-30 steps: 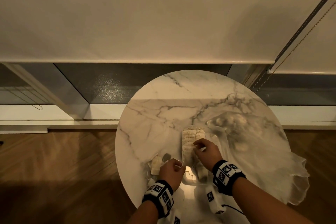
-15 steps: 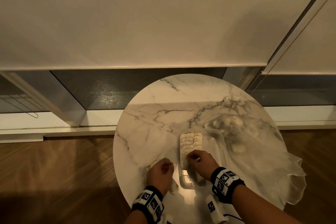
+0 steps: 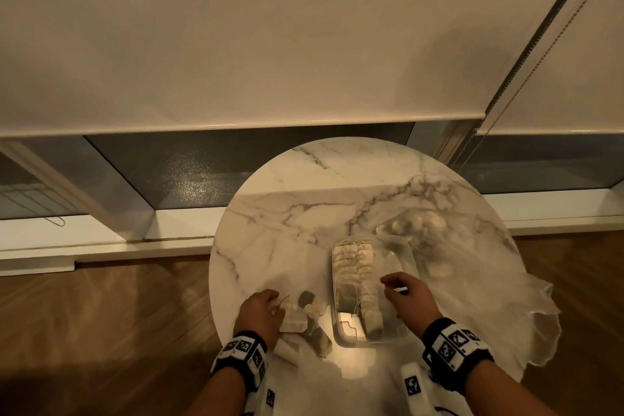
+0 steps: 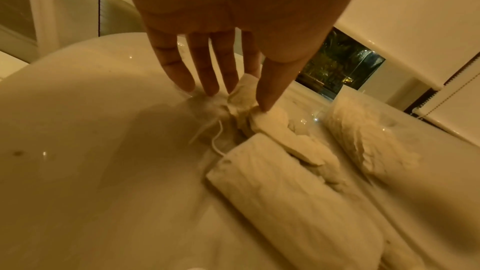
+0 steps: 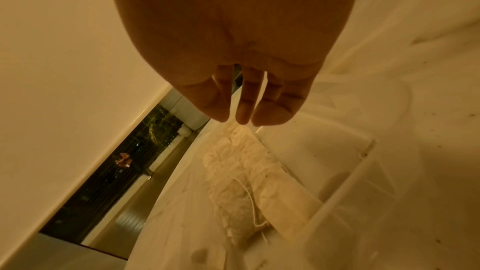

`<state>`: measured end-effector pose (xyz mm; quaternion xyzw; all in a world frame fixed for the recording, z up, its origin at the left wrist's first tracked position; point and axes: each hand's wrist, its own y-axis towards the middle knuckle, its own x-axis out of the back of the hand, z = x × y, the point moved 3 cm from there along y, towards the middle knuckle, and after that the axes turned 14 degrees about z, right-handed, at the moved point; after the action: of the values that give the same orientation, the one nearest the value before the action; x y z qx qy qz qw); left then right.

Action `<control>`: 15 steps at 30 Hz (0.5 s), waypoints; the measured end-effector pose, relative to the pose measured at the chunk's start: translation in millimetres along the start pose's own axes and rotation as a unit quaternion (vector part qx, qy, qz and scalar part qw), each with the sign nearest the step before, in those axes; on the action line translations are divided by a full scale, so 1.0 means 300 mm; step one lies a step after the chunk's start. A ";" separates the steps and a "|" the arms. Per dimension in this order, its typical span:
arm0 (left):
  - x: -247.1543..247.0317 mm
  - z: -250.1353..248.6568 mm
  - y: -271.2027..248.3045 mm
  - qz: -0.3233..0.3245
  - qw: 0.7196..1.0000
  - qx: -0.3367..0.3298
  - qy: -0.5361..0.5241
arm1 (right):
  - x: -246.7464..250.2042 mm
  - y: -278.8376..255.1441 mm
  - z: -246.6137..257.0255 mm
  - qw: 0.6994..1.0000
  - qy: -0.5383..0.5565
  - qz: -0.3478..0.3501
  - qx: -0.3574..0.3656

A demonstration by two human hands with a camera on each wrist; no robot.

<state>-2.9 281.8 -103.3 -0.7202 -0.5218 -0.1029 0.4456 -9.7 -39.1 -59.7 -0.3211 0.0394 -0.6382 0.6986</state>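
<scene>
A clear plastic container (image 3: 410, 248) stands on the round marble table (image 3: 304, 192), with a row of pale tea bags (image 3: 354, 260) packed along its left side. Several loose tea bags (image 3: 293, 319) lie on the table left of it. My left hand (image 3: 261, 309) reaches down onto this pile. In the left wrist view the left hand (image 4: 246, 93) pinches one tea bag (image 4: 242, 89) between thumb and forefinger. My right hand (image 3: 398, 290) hovers over the container's right half. In the right wrist view the right hand (image 5: 241, 118) hangs relaxed and holds nothing above the tea bags (image 5: 233, 171).
A crumpled clear plastic bag (image 3: 472, 280) covers the table's right side and hangs over its edge. A white tagged device (image 3: 413, 385) lies at the front edge. Behind the table are a window sill, a lowered blind (image 3: 304, 44) and its cord (image 3: 526, 78). Wooden floor (image 3: 101, 331) surrounds the table.
My right hand has left the row of tea bags and moved to the right side of the container. My left hand has shifted left onto the loose tea bags.
</scene>
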 end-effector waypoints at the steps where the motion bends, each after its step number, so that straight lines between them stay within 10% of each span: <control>1: 0.002 -0.004 0.006 -0.008 1.000 0.003 -0.006 | -0.002 -0.005 -0.004 1.000 -0.007 0.010 -0.007; 15: 0.054 -0.150 -0.087 -0.117 0.974 -0.028 -0.194 | -0.109 -0.003 0.026 0.966 -0.159 0.201 -0.022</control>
<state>-3.8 260.3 -53.3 -0.6726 -0.6758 -0.0269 0.3003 -12.8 -6.1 -64.8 -0.4190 0.0053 -0.4247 0.8025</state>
